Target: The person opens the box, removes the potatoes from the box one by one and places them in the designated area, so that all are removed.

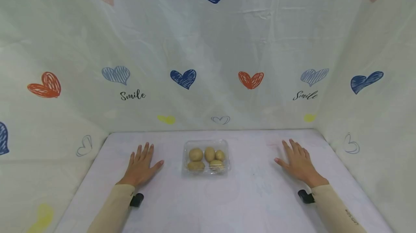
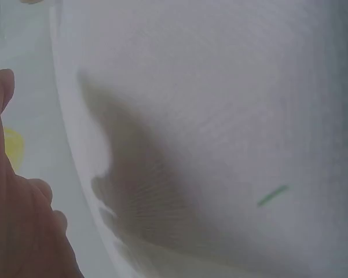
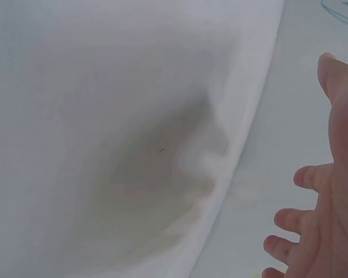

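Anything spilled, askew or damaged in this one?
Nothing looks spilled, askew or damaged: five potatoes sit inside the clear container. Slightly odd is a short green stroke on the mostly pale tabletop, possibly a stain.

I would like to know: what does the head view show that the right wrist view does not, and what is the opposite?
Only the head view: the clear container with five potatoes inside, the left hand, the beige sleeves and the printed word "Smile".

Only the right wrist view: the palm side of the right hand; the head view shows its back.

Both: that same hand, the white tabletop and part of the patterned backdrop.
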{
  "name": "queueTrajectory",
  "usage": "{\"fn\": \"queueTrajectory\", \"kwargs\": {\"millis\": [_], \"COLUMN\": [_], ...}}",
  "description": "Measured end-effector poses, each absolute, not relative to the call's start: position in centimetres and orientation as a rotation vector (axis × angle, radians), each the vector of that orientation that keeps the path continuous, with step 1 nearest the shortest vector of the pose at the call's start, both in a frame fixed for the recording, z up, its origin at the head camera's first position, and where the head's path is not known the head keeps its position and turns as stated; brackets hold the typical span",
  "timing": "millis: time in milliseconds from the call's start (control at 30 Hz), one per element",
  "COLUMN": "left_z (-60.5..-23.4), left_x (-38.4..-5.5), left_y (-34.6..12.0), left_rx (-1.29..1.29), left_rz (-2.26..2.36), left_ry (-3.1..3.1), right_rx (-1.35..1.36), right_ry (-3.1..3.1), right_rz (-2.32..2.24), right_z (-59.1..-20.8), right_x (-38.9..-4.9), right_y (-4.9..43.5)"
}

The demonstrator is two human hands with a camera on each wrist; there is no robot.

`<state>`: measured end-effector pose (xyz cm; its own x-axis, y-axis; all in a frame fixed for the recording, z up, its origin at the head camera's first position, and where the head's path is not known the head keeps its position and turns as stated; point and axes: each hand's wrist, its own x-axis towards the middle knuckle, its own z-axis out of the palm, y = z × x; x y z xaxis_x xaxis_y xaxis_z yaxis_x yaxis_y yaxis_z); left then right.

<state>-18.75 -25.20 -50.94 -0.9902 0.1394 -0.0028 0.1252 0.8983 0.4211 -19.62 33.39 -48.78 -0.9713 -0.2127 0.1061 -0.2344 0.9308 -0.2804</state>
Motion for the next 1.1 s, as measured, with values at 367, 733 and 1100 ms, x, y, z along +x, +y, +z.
{"fn": "queueTrajectory", "kwargs": {"millis": [367, 733, 1100], "left_z": [-50.3, -49.8, -49.5], "left_x": [-18.1, -17.8, -17.4], "left_y": [-24.3, -23.1, -21.6], "left_rx": [0.249, 0.316, 0.348], "left_rz": [0.749, 0.762, 0.701], "left_ry": [3.03, 3.04, 3.003], "right_rx": [0.403, 0.494, 0.581], "right_ry": [-2.98, -2.907, -2.888], "right_rz": [0.409, 0.4, 0.423], "right_z": [-48.2, -47.4, -47.5], "right_x": [-19.4, -18.7, -18.1], "right_y": [31.4, 29.0, 26.3]}}
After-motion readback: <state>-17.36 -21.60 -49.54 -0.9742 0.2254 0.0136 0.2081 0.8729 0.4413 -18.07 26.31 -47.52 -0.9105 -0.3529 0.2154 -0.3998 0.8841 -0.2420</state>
